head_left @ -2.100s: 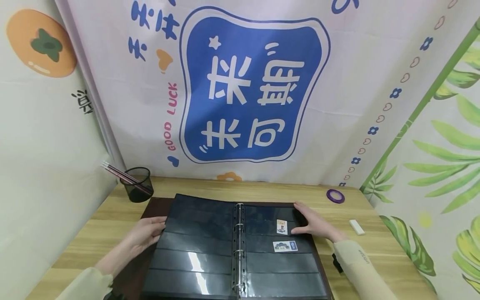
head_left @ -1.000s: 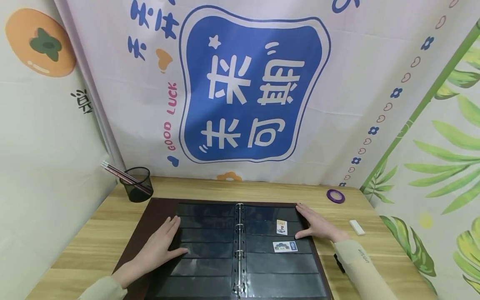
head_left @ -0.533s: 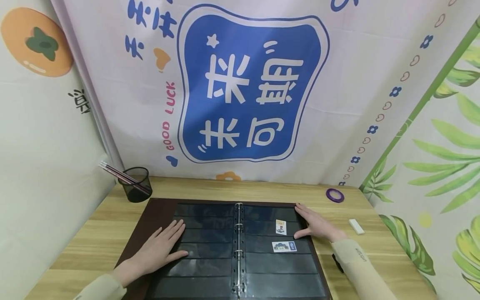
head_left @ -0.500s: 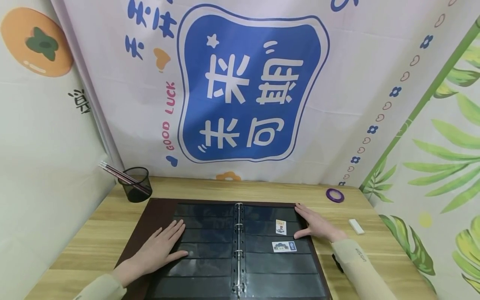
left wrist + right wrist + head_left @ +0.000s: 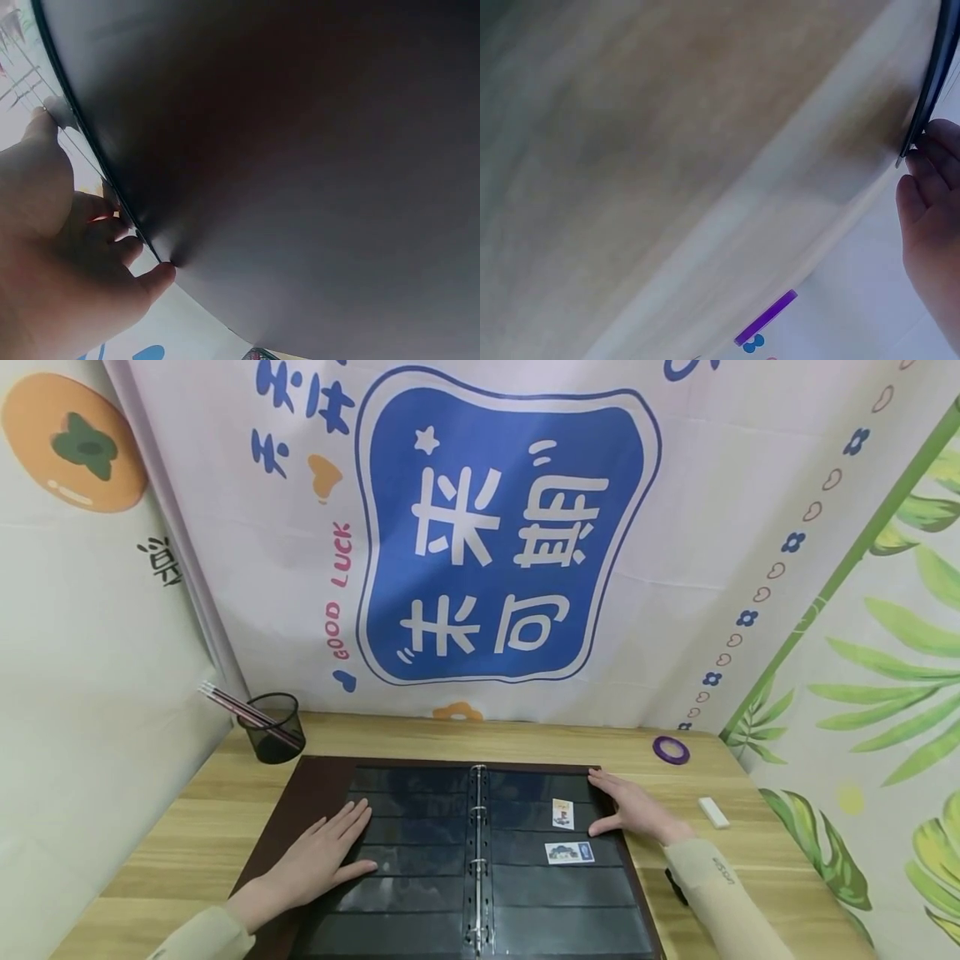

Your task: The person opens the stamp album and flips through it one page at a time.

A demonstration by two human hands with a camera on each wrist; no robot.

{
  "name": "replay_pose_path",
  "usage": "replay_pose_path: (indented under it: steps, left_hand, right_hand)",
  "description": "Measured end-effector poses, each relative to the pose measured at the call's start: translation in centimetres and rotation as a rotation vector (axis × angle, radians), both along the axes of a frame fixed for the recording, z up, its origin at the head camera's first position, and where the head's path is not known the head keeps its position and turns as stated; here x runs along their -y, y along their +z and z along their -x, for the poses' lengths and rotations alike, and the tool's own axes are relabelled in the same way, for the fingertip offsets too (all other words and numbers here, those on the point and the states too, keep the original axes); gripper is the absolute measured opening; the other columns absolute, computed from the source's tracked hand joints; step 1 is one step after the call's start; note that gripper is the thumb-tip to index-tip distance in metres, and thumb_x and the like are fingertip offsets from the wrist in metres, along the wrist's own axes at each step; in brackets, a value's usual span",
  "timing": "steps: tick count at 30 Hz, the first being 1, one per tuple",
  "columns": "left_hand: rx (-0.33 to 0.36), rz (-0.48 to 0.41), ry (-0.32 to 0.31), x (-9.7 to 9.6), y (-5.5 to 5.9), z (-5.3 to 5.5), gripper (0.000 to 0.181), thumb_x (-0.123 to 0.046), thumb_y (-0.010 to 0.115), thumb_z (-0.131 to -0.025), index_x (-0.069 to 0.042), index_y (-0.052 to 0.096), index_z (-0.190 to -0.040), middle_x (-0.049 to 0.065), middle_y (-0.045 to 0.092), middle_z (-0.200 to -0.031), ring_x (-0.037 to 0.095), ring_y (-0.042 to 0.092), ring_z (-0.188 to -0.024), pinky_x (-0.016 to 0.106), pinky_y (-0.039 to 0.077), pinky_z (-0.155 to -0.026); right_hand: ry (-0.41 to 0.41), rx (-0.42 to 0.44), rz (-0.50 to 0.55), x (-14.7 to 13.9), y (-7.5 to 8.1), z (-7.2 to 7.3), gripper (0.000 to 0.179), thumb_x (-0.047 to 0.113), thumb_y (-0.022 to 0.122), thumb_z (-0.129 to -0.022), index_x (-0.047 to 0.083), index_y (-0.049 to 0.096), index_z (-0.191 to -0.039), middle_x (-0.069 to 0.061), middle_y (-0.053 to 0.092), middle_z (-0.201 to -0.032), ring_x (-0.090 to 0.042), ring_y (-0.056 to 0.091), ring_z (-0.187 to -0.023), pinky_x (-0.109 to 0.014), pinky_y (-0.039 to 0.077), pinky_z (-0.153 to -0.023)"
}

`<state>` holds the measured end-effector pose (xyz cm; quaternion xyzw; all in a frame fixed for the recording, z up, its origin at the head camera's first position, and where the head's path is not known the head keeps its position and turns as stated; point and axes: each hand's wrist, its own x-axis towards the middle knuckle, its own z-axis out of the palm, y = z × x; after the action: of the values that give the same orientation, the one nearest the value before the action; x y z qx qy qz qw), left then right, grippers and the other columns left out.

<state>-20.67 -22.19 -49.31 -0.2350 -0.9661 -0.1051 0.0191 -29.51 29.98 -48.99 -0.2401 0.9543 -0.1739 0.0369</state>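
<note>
A stamp album (image 5: 266,843) with a dark brown cover lies spread out, its black pocket pages joined by metal rings (image 5: 478,839) down the middle. Over the outer edge of the left page (image 5: 420,893) rests my left hand (image 5: 311,860), fingers extended and thumb spread. My right hand (image 5: 637,810) touches the outer edge of the right page (image 5: 562,889), thumb on the page and fingertips near its top corner. Two stamps show there: a small upright stamp (image 5: 562,814) in the second strip and a wider bluish stamp (image 5: 569,852) in the third.
A black mesh pen cup (image 5: 276,731) with several pencils (image 5: 236,703) stands at the back left. A purple tape roll (image 5: 671,751) and a white eraser-like block (image 5: 713,813) lie on the wooden table (image 5: 168,827). A small black object (image 5: 676,887) sits partly behind the right sleeve.
The left page, earlier raised at its outer edge by my left hand, now lies flat with that hand on top. My right hand has barely shifted along the right edge.
</note>
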Motion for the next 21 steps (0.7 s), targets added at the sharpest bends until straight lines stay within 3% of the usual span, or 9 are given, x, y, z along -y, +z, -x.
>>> replay_pose_path:
  steps: [12,21]
  left_hand:
    - [-0.026,0.01,0.008,-0.03,-0.25,0.0,0.084,-0.065,0.052,-0.091,-0.003,0.045,-0.148,0.016,0.042,-0.156,0.037,0.042,-0.143,0.062,0.04,-0.107]
    - [-0.003,0.008,0.012,-0.07,-0.2,0.01,0.086,-0.066,0.051,-0.091,-0.004,0.044,-0.149,0.017,0.041,-0.157,0.037,0.042,-0.144,0.063,0.039,-0.108]
  right_hand:
    - [0.007,-0.031,0.035,0.11,-0.13,0.0,0.096,0.058,0.079,-0.073,-0.002,0.051,-0.142,-0.024,0.049,-0.148,-0.045,0.045,-0.137,-0.06,0.039,-0.111]
    - [-0.008,-0.002,-0.011,-0.03,-0.27,0.08,0.114,0.057,0.081,-0.071,-0.009,0.032,-0.15,-0.031,0.027,-0.158,-0.05,0.026,-0.147,-0.063,0.03,-0.115]
